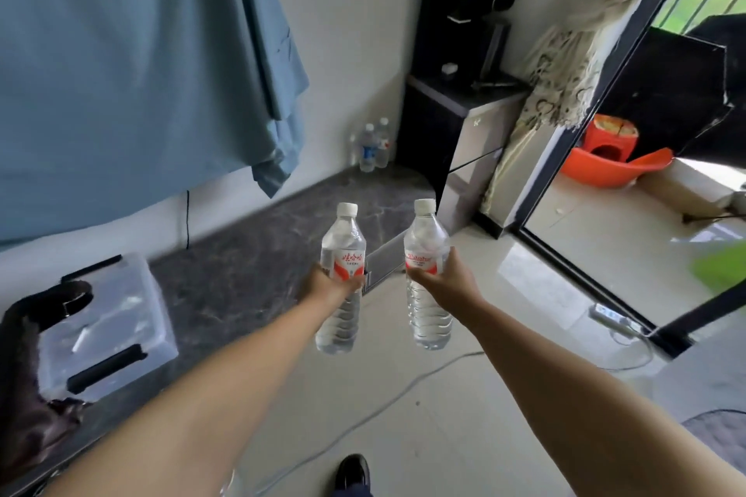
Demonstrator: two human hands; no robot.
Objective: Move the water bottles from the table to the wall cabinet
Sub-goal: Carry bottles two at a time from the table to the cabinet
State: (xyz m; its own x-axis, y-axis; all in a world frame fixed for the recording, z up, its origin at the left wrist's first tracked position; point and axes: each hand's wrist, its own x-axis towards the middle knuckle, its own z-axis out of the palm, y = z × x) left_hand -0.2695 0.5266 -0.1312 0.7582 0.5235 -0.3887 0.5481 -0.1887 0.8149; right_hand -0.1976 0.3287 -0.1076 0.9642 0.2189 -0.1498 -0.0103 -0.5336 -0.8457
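Note:
I hold two clear water bottles with white caps and red-and-white labels upright in front of me. My left hand (329,286) grips the left bottle (342,250) around its middle. My right hand (444,280) grips the right bottle (426,242) the same way. Both bottles hang in the air past the edge of the dark marble table (250,254). Two more water bottles (373,145) stand at the table's far end against the wall. No wall cabinet shows in the head view.
A clear plastic box (109,319) and a dark bag (36,395) sit on the table at left. A blue cloth (133,65) hangs on the wall. A black water dispenser (464,93) stands ahead; a cable (403,383) crosses the floor, with an orange basin (613,169) beyond the glass door.

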